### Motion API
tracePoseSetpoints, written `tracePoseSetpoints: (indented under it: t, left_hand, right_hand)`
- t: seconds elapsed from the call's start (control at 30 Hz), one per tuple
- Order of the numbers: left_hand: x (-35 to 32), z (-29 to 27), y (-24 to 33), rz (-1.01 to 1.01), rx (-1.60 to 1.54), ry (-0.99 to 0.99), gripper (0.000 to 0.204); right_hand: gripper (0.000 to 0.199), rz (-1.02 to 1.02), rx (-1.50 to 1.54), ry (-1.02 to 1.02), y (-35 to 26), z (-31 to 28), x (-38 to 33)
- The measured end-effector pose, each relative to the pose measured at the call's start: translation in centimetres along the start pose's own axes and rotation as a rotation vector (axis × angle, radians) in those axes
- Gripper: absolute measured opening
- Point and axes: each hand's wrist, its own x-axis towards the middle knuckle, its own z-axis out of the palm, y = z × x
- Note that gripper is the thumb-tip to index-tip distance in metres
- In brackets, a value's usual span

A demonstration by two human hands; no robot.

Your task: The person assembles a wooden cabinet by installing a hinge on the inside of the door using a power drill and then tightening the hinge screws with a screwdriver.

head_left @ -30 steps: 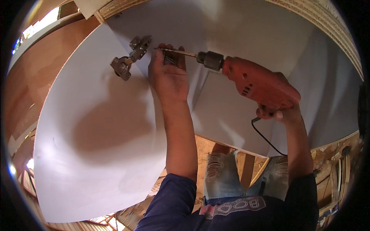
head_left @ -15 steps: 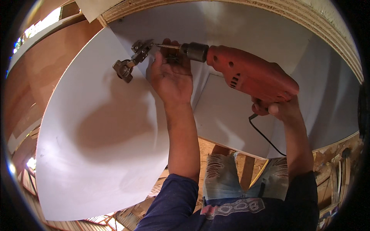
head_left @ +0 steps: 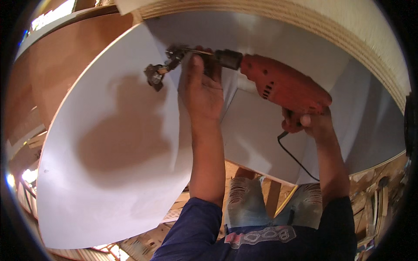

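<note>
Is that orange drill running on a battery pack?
No: a black cord hangs from the grip of the orange drill held in the right hand, and no battery pack shows.

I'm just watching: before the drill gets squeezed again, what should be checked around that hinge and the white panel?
1. Bit tip seated at the hinge: cannot tell, the spot is too small and dark.
2. Left hand steadying beside the bit: ok, but its fingers sit close to it.
3. Right hand has a full grip on the red drill: ok.
4. Cord hangs free below: ok.
5. White panel supported: cannot tell.
</note>
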Motion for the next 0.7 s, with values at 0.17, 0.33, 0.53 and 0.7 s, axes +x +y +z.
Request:
tracePoseSetpoints:
  t: [0.17, 0.33, 0.53, 0.7]
  left_hand:
    - [-1.0, 0.9, 0.1, -0.127, -0.070, 0.075, 0.027]
    - [-7.0, -1.4, 0.8, -0.348, 0.090, 0.149, 0.023]
    - [-29.0, -13.6, 2.3, -0.686, 0.269, 0.568, 0.027]
    - [-47.8, -34.4, 7.5, -0.451, 0.852, 1.044, 0.021]
  right_hand:
    - [0.083, -0.002, 0.115, 0.029, -0.5, 1.5, -1.4]
    - [0.078, 0.033, 0.090, 0.163, -4.2, 3.3, -5.4]
    - [0.069, 0.082, -0.147, 0.293, -5.5, 5.9, -16.6]
    - [0.065, 0.150, -0.215, 0.252, -7.4, 8.2, -21.8]
